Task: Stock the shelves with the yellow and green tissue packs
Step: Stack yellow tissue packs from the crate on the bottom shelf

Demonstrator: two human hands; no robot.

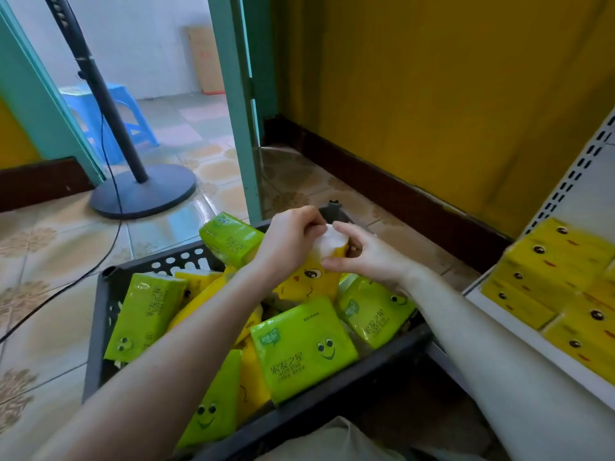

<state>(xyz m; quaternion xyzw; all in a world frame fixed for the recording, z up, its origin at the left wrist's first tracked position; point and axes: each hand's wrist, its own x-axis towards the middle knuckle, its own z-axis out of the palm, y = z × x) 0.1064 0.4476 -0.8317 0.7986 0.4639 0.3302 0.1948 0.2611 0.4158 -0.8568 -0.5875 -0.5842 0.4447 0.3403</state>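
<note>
A black plastic crate (332,390) on the floor holds several green tissue packs (301,347) and yellow ones, lying jumbled. Above its far side, my left hand (288,242) and my right hand (367,252) both grip the top end of one yellow tissue pack (311,279), held upright with its face print toward me; its white end shows between my fingers. At the right, a white shelf (532,347) carries several yellow packs (549,271) stacked in rows.
A black fan stand (143,193) with a cable running across the tiled floor stands at the back left. A teal door frame (243,128) opens behind the crate, with a blue stool (100,118) beyond. A yellow wall runs along the right.
</note>
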